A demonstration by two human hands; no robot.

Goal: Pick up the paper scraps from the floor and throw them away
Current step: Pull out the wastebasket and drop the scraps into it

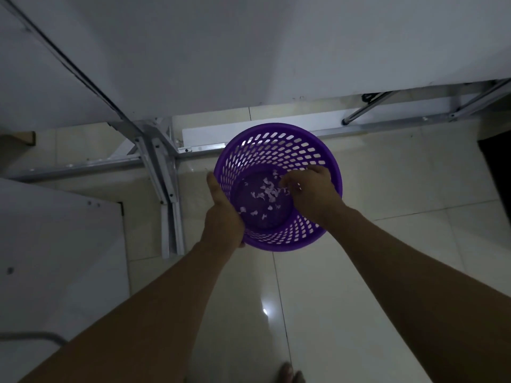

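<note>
Purple basket (279, 239) gripped by left hand (224, 214); right hand (312, 192), fingers apparently loosening, drops paper scraps (266, 190); next, check the floor (359, 272).

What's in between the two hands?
In the head view, the purple basket's perforated wall and its bottom with paper scraps lie between the left hand outside the rim and the right hand over the opening.

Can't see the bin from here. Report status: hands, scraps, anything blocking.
Left hand gripping the purple basket at its rim. Right hand over the opening, fingers bunched, grip unclear. Paper scraps on the basket bottom. Nothing blocking.
</note>
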